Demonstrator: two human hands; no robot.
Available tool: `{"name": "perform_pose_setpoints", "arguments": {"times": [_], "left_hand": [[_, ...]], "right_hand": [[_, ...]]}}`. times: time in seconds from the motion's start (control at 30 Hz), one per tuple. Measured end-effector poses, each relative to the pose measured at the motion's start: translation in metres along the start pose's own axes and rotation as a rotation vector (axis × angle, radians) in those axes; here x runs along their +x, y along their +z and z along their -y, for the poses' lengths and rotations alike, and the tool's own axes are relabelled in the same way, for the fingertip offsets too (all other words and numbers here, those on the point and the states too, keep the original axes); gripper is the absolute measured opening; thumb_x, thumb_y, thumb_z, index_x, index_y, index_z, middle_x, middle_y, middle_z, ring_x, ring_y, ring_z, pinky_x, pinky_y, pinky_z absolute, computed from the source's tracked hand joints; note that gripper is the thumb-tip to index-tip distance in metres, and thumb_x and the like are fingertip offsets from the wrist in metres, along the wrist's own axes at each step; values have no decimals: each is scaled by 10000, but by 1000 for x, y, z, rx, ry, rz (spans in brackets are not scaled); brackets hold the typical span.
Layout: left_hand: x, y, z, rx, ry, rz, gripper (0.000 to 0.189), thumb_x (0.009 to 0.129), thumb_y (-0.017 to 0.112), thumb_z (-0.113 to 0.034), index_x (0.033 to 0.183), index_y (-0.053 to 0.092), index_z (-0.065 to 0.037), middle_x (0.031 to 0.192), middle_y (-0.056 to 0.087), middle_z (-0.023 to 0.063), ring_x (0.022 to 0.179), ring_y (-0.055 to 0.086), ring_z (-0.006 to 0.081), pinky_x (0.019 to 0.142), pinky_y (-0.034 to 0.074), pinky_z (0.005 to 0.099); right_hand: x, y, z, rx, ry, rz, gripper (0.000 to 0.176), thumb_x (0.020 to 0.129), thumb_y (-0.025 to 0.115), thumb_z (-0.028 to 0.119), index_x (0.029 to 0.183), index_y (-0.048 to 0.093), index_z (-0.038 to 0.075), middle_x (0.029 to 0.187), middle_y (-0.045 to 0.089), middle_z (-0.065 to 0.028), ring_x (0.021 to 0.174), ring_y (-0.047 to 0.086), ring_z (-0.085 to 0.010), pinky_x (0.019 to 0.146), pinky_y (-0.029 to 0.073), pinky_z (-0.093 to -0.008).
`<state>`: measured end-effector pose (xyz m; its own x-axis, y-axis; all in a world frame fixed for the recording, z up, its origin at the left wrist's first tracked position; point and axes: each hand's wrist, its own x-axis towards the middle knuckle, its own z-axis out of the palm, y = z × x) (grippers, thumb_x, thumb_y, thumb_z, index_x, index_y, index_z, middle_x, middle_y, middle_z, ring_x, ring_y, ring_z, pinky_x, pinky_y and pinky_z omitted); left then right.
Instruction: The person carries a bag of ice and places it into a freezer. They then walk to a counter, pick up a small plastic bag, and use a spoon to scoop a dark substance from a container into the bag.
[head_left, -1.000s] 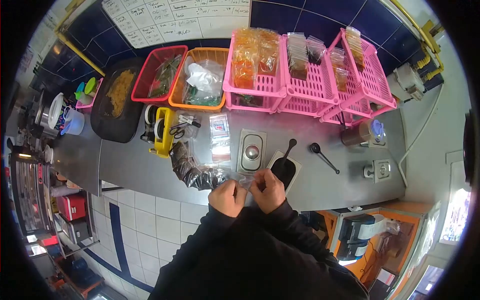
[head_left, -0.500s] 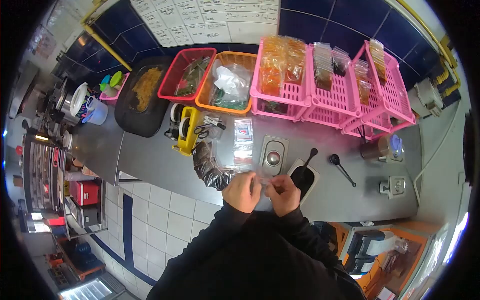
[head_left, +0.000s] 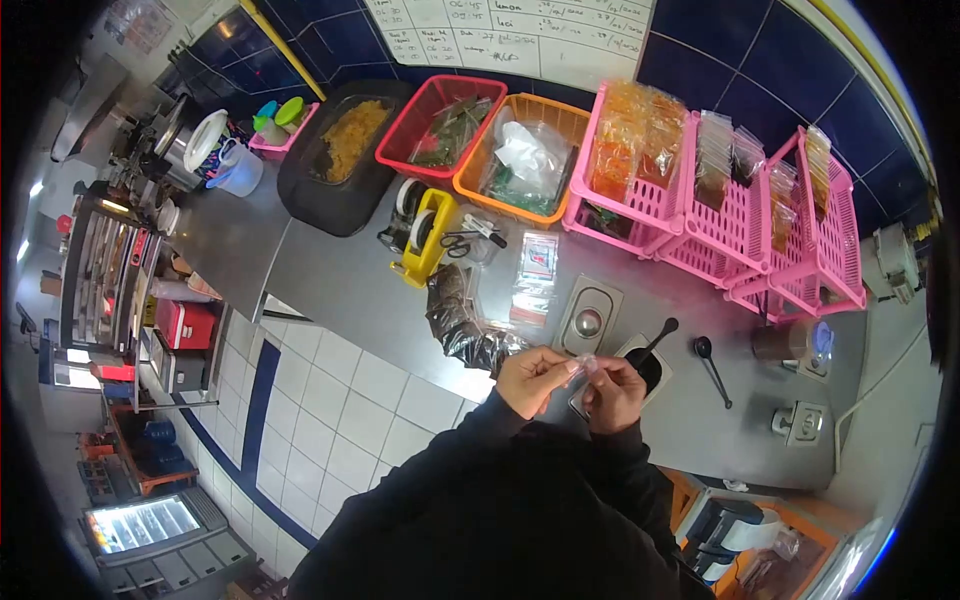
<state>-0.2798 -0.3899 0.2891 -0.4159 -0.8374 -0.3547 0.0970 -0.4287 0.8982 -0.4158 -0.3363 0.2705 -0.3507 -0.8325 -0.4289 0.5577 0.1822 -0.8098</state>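
My left hand (head_left: 534, 382) and my right hand (head_left: 614, 393) meet over the front edge of the steel counter. Between their fingertips they pinch a small clear plastic bag (head_left: 586, 364); whether anything is in it I cannot make out. Left of my hands lies a curved row of small clear bags with dark contents (head_left: 458, 325). Just beyond are flat printed plastic packets (head_left: 534, 285) in a stack. A steel lid (head_left: 588, 318) sits on the counter past my fingers. Partly behind my right hand is a container of dark stuff (head_left: 648, 372) with a black scoop (head_left: 662, 336) in it.
A second black measuring spoon (head_left: 712, 370) lies to the right. Behind stand a yellow tape dispenser (head_left: 426, 240), scissors (head_left: 458, 243), a red basket (head_left: 388, 152), an orange basket (head_left: 466, 188) and pink racks (head_left: 700, 255) of filled bags. A brown-filled jar (head_left: 780, 342) stands far right.
The view has turned and shifted, so the counter's things appear further right. Both hands still pinch the bag, now bunched smaller between the fingertips.
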Motion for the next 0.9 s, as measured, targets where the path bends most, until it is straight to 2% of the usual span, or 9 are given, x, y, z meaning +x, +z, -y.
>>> {"name": "perform_pose_setpoints", "arguments": {"times": [0.07,0.13,0.33,0.4,0.5,0.6,0.67,0.73,0.9], "left_hand": [[2,-2,3,-16,-23,52,193,868,594,-179,792,581,-2,589,531,17,350,368,38,321,252,187],[5,-2,0,-60,-68,93,255,876,578,-219,706,542,-33,522,480,3,344,343,42,323,219,201],[5,-13,12,-454,-241,357,189,853,592,-175,720,508,-69,615,459,-23,513,383,53,472,288,207],[6,-18,20,-347,-131,381,158,822,603,-121,738,476,-77,633,450,-29,552,392,68,504,302,216],[14,-23,42,408,263,-29,167,761,628,-48,800,466,-55,602,397,-19,518,373,83,471,316,249],[9,-4,24,603,468,-344,154,747,659,-69,801,517,-44,573,416,25,473,378,132,467,333,276],[2,3,23,660,505,-354,191,719,669,-59,871,557,-39,574,435,56,466,410,186,476,365,303],[0,7,33,839,916,-231,250,713,631,7,934,518,-22,533,401,34,426,378,166,429,317,271],[-1,11,2,708,848,-125,458,705,678,-168,1080,486,14,834,515,101,741,516,197,634,421,312]], "right_hand": [[1,-5,-11,117,0,50,101,846,617,139,836,585,44,643,567,-32,371,407,-67,340,309,-224],[-4,-13,-16,418,316,384,185,897,536,230,831,557,58,602,525,-19,351,336,-65,334,255,-215],[1,-17,-6,301,305,314,212,907,520,277,866,503,70,614,488,-14,366,298,-68,364,246,-210],[4,-17,-4,159,81,310,187,881,558,190,973,451,66,653,494,-18,387,315,-59,370,256,-216],[-6,1,-4,2,-28,288,341,779,595,-6,1048,400,69,688,492,-6,471,370,-36,431,288,-193],[-4,2,-23,-289,-264,230,419,717,636,-62,1042,400,57,683,476,18,533,379,-27,482,291,-184],[-3,6,-24,-494,-477,-105,435,717,671,-21,1049,400,50,659,458,25,522,354,-29,466,276,-194],[-2,12,-11,-509,-519,-235,429,714,713,31,1030,423,44,634,447,10,505,358,-48,456,297,-202],[-2,-1,2,-908,-692,-300,356,744,721,134,1006,499,38,556,514,-35,425,496,-129,422,394,-253]]}}
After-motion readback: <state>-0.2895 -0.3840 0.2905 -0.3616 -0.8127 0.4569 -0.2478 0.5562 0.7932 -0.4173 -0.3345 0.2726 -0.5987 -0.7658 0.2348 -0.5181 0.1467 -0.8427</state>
